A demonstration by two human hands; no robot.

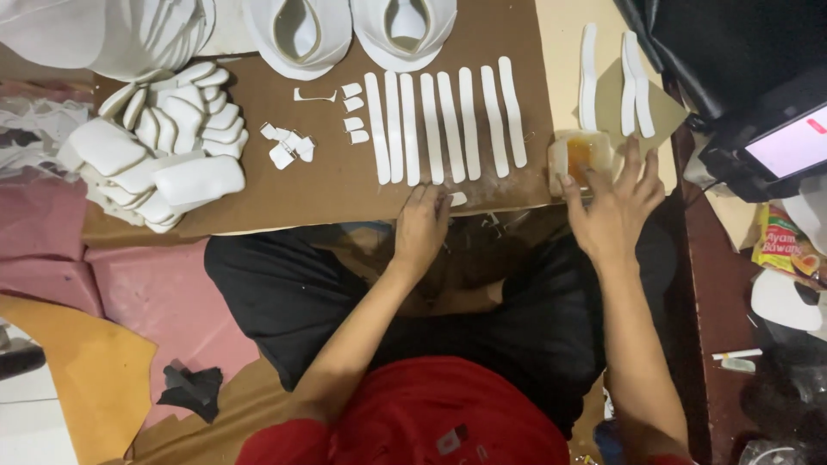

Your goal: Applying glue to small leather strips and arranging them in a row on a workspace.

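My left hand (421, 226) rests at the near edge of a brown cardboard sheet (327, 185), its fingertips on a small white piece (457, 199) just below a row of several long white strips (444, 120). My right hand (613, 202) reaches with spread fingers onto a small plastic tub of amber glue (579, 154) at the sheet's right edge. I cannot tell whether it grips the tub or anything small in it.
A heap of white padded cut pieces (159, 142) lies at the left. Two white shoe uppers (349, 30) sit at the far edge. Curved white strips (613, 82) lie right of the tub. A phone (788, 142) and a snack packet (784, 241) are at the right.
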